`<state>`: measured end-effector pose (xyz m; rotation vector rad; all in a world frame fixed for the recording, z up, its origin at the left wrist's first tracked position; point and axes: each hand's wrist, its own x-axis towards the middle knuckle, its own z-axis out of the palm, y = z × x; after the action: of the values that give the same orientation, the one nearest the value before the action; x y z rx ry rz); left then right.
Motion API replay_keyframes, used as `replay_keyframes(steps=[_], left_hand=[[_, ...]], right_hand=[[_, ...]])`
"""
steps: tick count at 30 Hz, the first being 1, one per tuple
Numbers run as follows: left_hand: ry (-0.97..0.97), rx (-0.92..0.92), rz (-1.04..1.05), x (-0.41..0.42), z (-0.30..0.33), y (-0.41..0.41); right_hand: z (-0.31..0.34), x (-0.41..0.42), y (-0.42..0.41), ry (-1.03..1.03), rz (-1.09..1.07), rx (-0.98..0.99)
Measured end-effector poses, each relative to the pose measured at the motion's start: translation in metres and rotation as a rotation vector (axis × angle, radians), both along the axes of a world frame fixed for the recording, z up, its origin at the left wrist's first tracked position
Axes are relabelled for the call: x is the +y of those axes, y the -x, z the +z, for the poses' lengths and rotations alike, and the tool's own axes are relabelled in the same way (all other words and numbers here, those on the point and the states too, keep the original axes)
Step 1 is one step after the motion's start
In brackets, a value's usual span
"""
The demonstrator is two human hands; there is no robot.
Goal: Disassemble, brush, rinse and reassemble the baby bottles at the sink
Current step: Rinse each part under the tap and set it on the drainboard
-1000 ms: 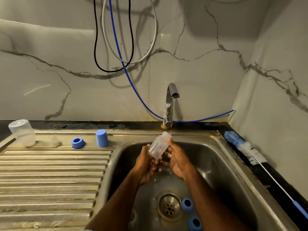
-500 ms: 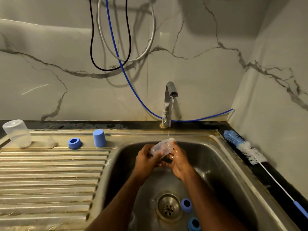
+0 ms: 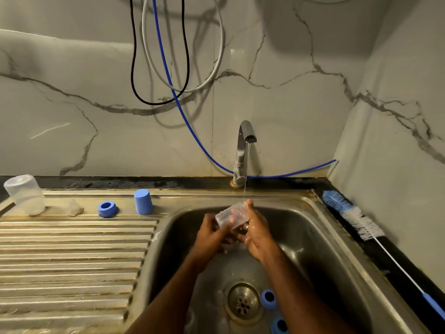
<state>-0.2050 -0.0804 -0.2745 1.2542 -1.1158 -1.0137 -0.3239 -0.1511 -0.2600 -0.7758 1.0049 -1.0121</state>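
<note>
Clear bottle point(image 3: 231, 215) half hidden between both hands' wet grip

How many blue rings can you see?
3: one blue ring on the draining board beside the blue cap, and two in the sink bowl near the drain. The arms may hide more.

A steel sink unit point(image 3: 79, 256) carries everything, its ribbed drainboard on the left and its basin point(image 3: 320, 242) on the right. Along the drainboard's back edge stand, from the left corner, an upturned clear bottle point(image 3: 25, 194), a small clear teat point(image 3: 75, 208), a blue ring point(image 3: 107, 209) and a blue cap point(image 3: 143, 201). In the basin, just right of the drain point(image 3: 242, 302), lie two more blue rings point(image 3: 268, 299) point(image 3: 280, 326). A bottle brush point(image 3: 354, 216) lies on the dark counter point(image 3: 395, 263) along the unit's right edge.
</note>
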Motion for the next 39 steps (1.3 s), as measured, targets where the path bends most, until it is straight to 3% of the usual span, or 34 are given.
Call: replay_keyframes(steps=[3, 6, 11, 14, 16, 20, 27, 32, 39], left_hand=[[-0.147, 0.149, -0.087, 0.0, 0.005, 0.0], [-0.079, 0.176, -0.045, -0.001, 0.005, 0.002], [0.278, -0.265, 0.06, -0.005, -0.003, 0.002], [0.327, -0.402, 0.134, -0.009, -0.005, 0.004], [0.279, -0.353, 0.143, -0.009, -0.004, 0.007], [0.113, -0.077, 0.167, -0.006, -0.004, 0.012], [0.129, -0.361, 0.034, -0.004, 0.0, 0.02], [0.212, -0.475, 0.012, -0.004, 0.001, 0.022], [0.284, -0.432, 0.121, -0.004, 0.002, 0.02]], right_hand=[[-0.002, 0.0, 0.003, 0.006, -0.001, 0.033], [-0.001, 0.002, 0.002, 0.014, -0.021, 0.037], [0.0, 0.002, 0.0, 0.011, -0.079, 0.049], [0.001, 0.002, 0.0, 0.013, -0.086, 0.192], [0.001, 0.0, 0.005, 0.027, -0.118, 0.222], [0.004, -0.006, 0.017, 0.057, -0.248, 0.131], [-0.002, -0.008, 0.029, -0.036, -0.353, 0.141], [-0.011, 0.002, 0.031, -0.265, -0.228, 0.052], [-0.013, 0.007, 0.022, -0.345, -0.101, -0.044]])
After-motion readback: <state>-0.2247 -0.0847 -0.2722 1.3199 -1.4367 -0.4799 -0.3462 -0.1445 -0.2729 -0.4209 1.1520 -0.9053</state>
